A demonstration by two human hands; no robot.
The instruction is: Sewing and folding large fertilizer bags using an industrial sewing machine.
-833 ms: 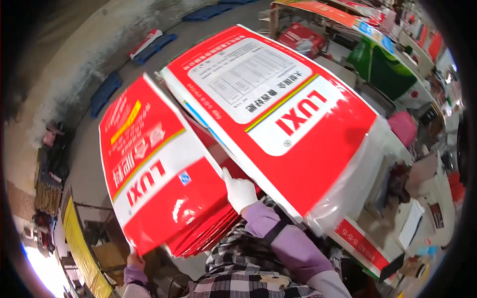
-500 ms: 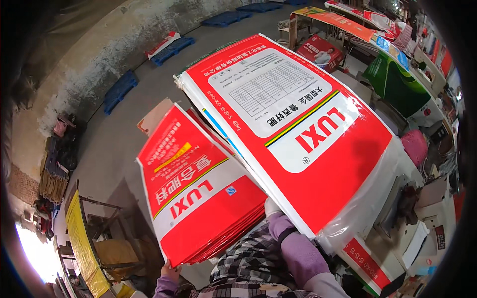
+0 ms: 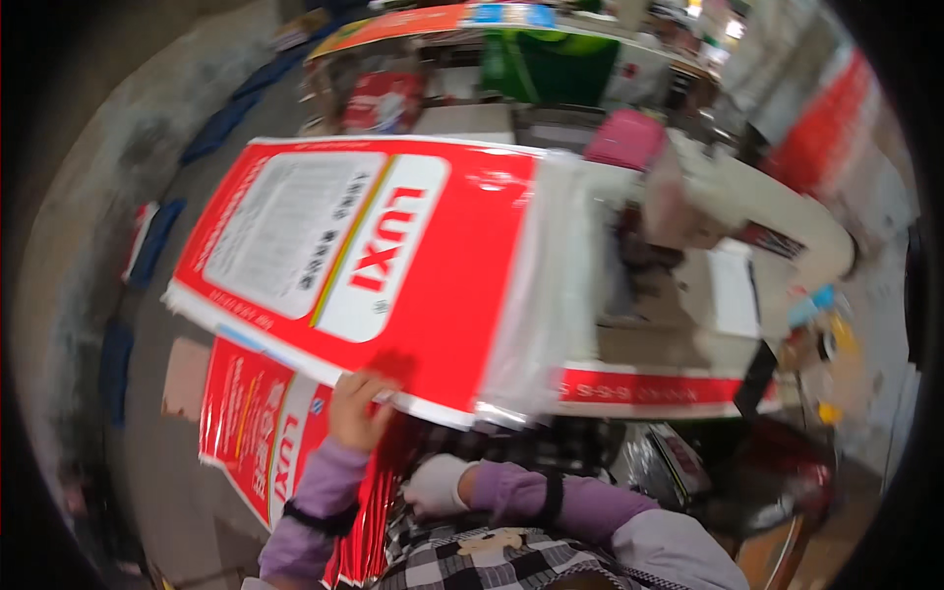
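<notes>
A thick stack of flat red and white printed sacks (image 3: 457, 324) lies on the table in front of me, with clear plastic along its right side. My left hand (image 3: 359, 408) is bare, its fingers curled at the near edge of the top sack; motion blurs the exact grip. A second pile of red and white sacks (image 3: 258, 413) hangs lower at the left, its folded red edges running down beside my body. Close to those edges, near my waist, my right hand (image 3: 438, 484) in a white glove is closed, and what its fingers hold is hidden.
An off-white sewing machine (image 3: 757, 202) stands on the right, with a pink cloth bundle (image 3: 626, 140) behind it. A red printed strip (image 3: 649, 387) edges the table. Blue pallets (image 3: 116, 369) lie along the left wall. A dark plastic-covered item (image 3: 757, 477) sits right of my arm.
My view has swung right. My left hand has moved from the lower pile's left corner to the upper stack's near edge. My right hand has come back toward my waist.
</notes>
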